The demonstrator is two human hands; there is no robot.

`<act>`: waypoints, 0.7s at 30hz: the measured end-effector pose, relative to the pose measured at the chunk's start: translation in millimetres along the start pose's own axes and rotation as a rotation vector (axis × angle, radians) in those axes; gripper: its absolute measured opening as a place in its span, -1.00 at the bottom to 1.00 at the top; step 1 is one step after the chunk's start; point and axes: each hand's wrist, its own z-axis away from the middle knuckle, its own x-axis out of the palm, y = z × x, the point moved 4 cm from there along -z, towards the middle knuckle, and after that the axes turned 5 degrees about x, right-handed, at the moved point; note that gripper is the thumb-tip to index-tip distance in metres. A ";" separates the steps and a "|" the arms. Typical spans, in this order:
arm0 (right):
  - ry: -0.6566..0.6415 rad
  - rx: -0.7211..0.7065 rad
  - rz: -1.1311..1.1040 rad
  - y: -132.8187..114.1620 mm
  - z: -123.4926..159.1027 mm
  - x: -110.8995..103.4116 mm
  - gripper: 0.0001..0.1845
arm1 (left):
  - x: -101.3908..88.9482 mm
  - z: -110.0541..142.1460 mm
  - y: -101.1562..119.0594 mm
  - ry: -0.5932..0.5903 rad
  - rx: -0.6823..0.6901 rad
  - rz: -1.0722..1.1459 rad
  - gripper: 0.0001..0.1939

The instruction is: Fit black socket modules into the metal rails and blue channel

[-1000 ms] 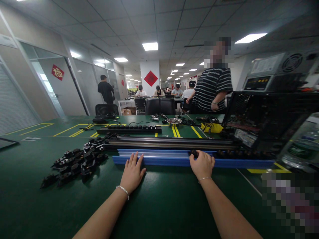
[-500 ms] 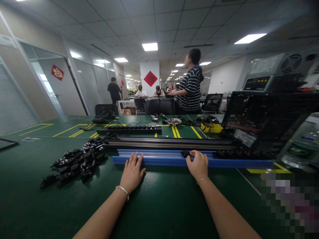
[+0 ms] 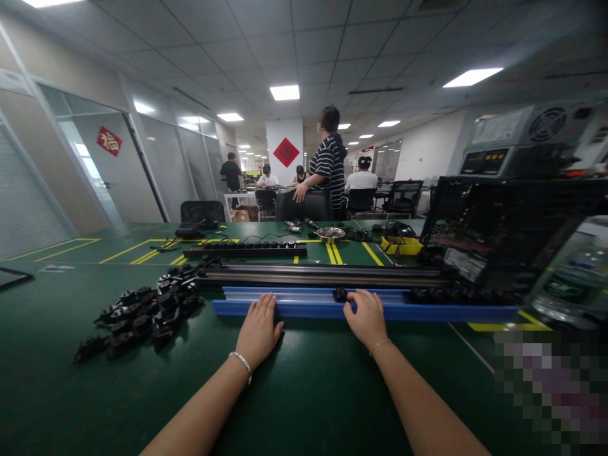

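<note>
A long blue rail (image 3: 304, 309) lies crosswise in front of me on the green table. My left hand (image 3: 260, 329) rests on its near edge, left of the middle, with fingers stretched out and nothing held. Thumb and fingers of my right hand (image 3: 367, 316) are closed on a small black part (image 3: 341, 294) in the rail's channel; the fingers partly hide the grip. Several similar black parts (image 3: 456, 296) sit in a row in the rail's right end. To the left lies a loose heap of black parts (image 3: 142, 316).
Behind the blue rail lie dark metal rails (image 3: 323, 272) and a shorter black strip (image 3: 247, 249). Farther back stand a metal bowl (image 3: 330, 234) and a yellow box (image 3: 401, 245). A black computer case (image 3: 508, 228) and a plastic bottle (image 3: 570, 278) are at right.
My right hand has slid left along the rail with the black part. My left hand has shifted slightly right. A person in a striped shirt has walked left behind the table.
</note>
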 end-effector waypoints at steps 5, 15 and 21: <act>-0.050 -0.063 -0.019 -11.4 2.7 4.1 -0.76 | -3.1 -13.0 24.2 -0.023 0.095 0.079 -0.38; -0.105 -0.138 -0.015 -23.9 7.7 7.5 -0.67 | -7.9 -29.7 69.3 -0.143 0.129 0.049 -0.32; -0.150 -0.155 -0.047 -27.0 9.7 13.6 -0.55 | -3.9 -33.1 74.7 -0.161 0.125 0.038 -0.30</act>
